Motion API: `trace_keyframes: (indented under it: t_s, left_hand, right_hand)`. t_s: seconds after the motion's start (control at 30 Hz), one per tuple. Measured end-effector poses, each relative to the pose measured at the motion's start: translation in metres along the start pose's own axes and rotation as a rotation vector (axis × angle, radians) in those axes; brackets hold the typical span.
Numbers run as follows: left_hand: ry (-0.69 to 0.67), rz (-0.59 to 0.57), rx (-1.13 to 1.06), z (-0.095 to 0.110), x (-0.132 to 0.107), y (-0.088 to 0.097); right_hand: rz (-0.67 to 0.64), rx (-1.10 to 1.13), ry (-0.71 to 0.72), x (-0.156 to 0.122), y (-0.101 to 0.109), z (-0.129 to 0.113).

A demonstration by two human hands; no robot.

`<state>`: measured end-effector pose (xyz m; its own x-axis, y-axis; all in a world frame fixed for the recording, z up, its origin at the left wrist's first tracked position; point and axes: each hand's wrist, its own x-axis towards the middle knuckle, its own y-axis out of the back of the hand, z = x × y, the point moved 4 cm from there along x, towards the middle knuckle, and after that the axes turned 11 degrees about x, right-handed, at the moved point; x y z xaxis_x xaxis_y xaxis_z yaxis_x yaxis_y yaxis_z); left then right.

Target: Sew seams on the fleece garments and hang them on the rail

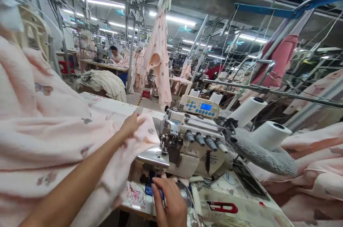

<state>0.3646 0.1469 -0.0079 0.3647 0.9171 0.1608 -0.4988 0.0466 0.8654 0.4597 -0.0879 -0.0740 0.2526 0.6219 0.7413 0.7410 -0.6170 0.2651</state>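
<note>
My left hand (131,124) is closed on a pale pink, fleecy garment (107,155) printed with small motifs. The garment spreads across the left side of the view, and one edge of it reaches the needle and presser-foot area of a white overlock sewing machine (195,130). Below the machine's metal plate (154,156), my right hand (171,202) is open, thumb and forefinger apart. Close to its fingertips lies a dark blue object (150,186) whose kind I cannot make out.
Red thread snips (223,207) lie on the machine table. White thread cones (248,111) stand behind the machine. A pink garment piece (158,59) hangs ahead from a hanger. More pink fabric (316,180) is heaped at right. A person (115,55) sits farther back.
</note>
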Motion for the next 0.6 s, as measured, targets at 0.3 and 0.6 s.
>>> trace_keyframes:
  t_s: [0.3,0.6]
  left_hand:
    - [-0.195,-0.425,-0.667,0.0,-0.161,-0.004]
    - [-0.242,-0.342,-0.592,0.06,-0.155,-0.031]
  right_hand:
    - [-0.107,0.555,-0.74,0.0,-0.022,0.032]
    - [0.534,0.868,-0.976,-0.013,-0.003,0.046]
